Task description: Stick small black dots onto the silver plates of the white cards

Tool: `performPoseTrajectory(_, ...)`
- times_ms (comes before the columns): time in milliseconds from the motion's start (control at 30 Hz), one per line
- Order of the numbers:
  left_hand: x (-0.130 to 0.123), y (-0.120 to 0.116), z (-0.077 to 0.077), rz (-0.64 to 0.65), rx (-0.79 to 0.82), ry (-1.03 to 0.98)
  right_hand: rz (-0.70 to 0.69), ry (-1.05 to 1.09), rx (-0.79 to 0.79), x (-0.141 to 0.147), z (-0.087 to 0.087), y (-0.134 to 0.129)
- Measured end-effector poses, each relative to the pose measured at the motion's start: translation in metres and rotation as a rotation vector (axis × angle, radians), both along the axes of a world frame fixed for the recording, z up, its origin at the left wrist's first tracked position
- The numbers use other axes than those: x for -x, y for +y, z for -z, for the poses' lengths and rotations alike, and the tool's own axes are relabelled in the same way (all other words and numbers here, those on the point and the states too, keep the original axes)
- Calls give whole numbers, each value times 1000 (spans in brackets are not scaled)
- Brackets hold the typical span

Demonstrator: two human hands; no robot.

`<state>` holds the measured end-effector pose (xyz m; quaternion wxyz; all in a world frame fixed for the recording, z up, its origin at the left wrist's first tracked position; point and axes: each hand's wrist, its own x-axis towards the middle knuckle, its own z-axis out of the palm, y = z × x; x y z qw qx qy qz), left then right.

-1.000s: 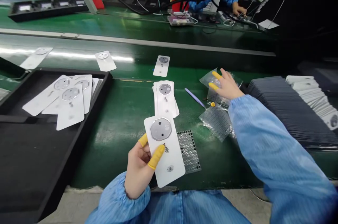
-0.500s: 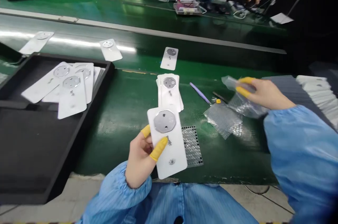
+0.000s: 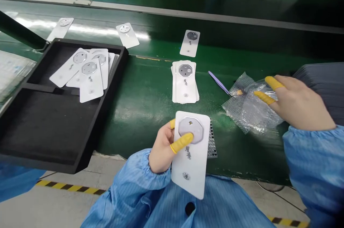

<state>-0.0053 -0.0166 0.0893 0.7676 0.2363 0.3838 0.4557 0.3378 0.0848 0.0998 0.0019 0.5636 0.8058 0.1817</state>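
My left hand (image 3: pixel 163 147) grips a white phone back cover (image 3: pixel 196 165) by its left edge, the yellow-cotted thumb lying on the octagonal silver camera plate. Dark printed marks show below the plate. My right hand (image 3: pixel 301 102) is over a crumpled clear plastic film (image 3: pixel 259 110), its yellow-cotted thumb and forefinger apart; the film lies on a bubble-wrap sheet (image 3: pixel 233 110). Beyond the held cover is a stack of similar covers (image 3: pixel 185 86). A dotted sheet (image 3: pixel 212 145) is partly hidden behind the held cover. Purple tweezers (image 3: pixel 219 83) lie left of the film.
A black tray (image 3: pixel 51 127) on the left holds several covers (image 3: pixel 91 81). Single covers lie along the back, one (image 3: pixel 190 43) behind the stack and another (image 3: pixel 127 35) farther left. Dark sheets (image 3: pixel 322 77) are piled on the right. Another blue sleeve (image 3: pixel 20 181) shows at lower left.
My view has tipped downward. The film in my right hand has come down onto the bubble wrap. My left thumb has shifted up onto the camera plate, and the cover is nearer to me.
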Motion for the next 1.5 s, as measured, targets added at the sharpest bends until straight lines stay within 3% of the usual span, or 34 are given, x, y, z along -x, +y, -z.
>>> performPoseTrajectory(133, 23, 0, 8, -314, -111, 269, 46, 54, -187, 17, -5, -15)
performPoseTrajectory(233, 50, -1, 18, -509, -183, 499, -121, 277, -300, 56, 6, -45)
performPoseTrajectory(300, 65, -1, 26, -537, -170, 635, -280, 511, -35, 92, 22, -73)
performPoseTrajectory(333, 70, -1, 30, -512, -140, 681, -373, 545, 142, 109, 32, -87)
performPoseTrajectory(400, 73, -2, 35, -412, -65, 722, -485, 615, 301, 135, 51, -109)
performPoseTrajectory(533, 60, 0, 34, -158, 26, 716, -544, 870, 333, 137, 70, -118)
performPoseTrajectory(600, 51, 4, 29, -64, 3, 738, -560, 911, 357, 123, 63, -113)
performPoseTrajectory(733, 39, 15, 20, 168, -86, 768, -541, 855, 493, 100, 30, -106)
performPoseTrajectory(867, 31, 19, 19, 378, -71, 607, -519, 817, 480, 91, 4, -105)
performPoseTrajectory(967, 26, 16, 20, 367, -3, 392, -604, 715, 491, 85, 1, -97)
performPoseTrajectory(1067, 21, 11, 21, 250, 35, 328, -674, 620, 503, 86, 4, -84)
performPoseTrajectory(1200, 14, 3, 23, 105, 22, 415, -547, 868, 358, 112, 7, -77)
performPoseTrajectory(1367, 7, -8, 29, 171, -263, 541, -598, 972, 381, 157, 22, -84)
performPoseTrajectory(1500, 9, -10, 37, 174, -578, 839, -624, 944, 337, 166, 44, -87)
